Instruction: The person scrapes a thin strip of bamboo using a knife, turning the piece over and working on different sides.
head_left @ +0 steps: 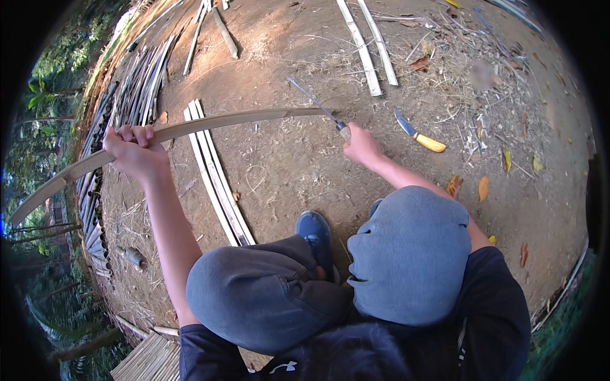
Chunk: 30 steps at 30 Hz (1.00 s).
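My left hand [137,152] is closed around a long bamboo strip [235,119], which stretches from the far left across to the blade in my other hand. My right hand [363,147] grips the handle of a narrow-bladed knife [318,103], its blade pointing up and to the left. The strip's right end meets or overlaps the blade near the handle; whether they touch, I cannot tell. On the ground to the right of my right hand lies a second knife [424,139] with a yellow handle and a broad, bluish blade.
Split bamboo lengths [216,174] lie on the dirt between my left arm and my shoe [313,232]. More bamboo strips [363,51] lie ahead. A pile of bamboo poles [136,82] is at the left. Shavings and dry leaves [454,185] are scattered at the right.
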{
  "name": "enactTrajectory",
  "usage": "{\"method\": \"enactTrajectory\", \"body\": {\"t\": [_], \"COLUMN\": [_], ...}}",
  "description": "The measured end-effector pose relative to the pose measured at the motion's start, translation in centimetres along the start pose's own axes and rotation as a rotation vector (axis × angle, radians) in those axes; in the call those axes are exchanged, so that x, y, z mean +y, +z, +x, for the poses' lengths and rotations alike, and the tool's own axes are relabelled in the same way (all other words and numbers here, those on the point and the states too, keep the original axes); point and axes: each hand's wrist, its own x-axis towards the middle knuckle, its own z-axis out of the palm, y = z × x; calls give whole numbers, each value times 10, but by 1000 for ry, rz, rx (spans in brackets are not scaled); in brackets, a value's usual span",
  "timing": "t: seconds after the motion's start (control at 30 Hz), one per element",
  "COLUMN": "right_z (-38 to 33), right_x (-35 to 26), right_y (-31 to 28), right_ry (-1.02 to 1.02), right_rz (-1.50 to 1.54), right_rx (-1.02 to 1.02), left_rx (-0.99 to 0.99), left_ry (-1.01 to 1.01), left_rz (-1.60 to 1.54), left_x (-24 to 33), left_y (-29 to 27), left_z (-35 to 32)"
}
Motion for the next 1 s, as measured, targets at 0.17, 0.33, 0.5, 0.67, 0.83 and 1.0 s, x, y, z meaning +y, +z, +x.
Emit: {"method": "enactTrajectory", "body": {"t": [0.17, 0.33, 0.5, 0.67, 0.83, 1.0], "right_z": [23, 6, 10, -12, -35, -3], "right_x": [39, 39, 57, -10, -60, -19], "right_y": [-2, 3, 4, -12, -27, -3], "right_ry": [69, 68, 103, -33, -223, -75], "right_rz": [-94, -90, -60, -24, 40, -25], "right_rx": [16, 17, 49, -56, -80, -30], "left_rx": [-58, -24, -27, -18, -5, 10], "left_ry": [-15, 17, -2, 0, -23, -53], "left_rz": [-34, -2, -27, 0, -5, -37], "left_x": [-2, -2, -4, -2, -3, -5], "left_y": [-1, 0, 2, -2, -4, -12], "left_z": [7, 3, 4, 2, 5, 11]}}
